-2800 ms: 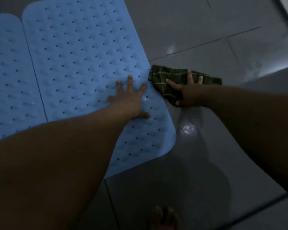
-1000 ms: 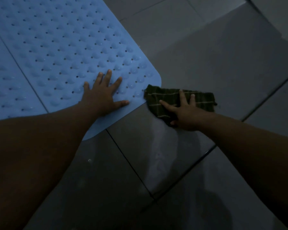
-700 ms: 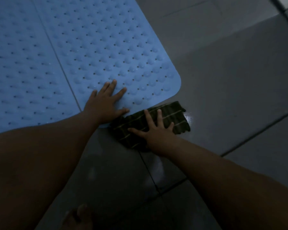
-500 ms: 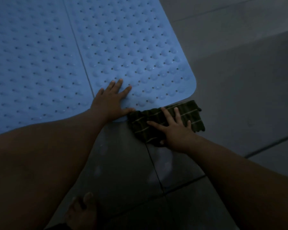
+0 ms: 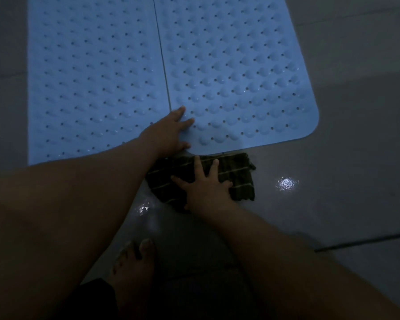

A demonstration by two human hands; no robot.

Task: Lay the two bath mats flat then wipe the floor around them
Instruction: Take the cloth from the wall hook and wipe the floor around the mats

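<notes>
Two light blue studded bath mats lie flat side by side on the grey tiled floor, the left mat (image 5: 95,77) and the right mat (image 5: 236,72), their long edges meeting in a thin seam. My left hand (image 5: 169,132) presses flat with straight fingers on the near edge of the right mat, close to the seam. Just below that edge lies a dark green striped cloth (image 5: 236,176), and my right hand (image 5: 206,188) rests on it with fingers spread, pressing it against the floor.
Grey floor tiles (image 5: 333,181) with dark grout lines stretch to the right and toward me, with wet glints on them. My bare foot (image 5: 134,266) stands on the floor below the cloth. A pale strip runs along the far left edge.
The cloth under my right hand has slid from the right mat's side, round its corner, along the near edge. My left hand has shifted left on the mat toward the seam.
</notes>
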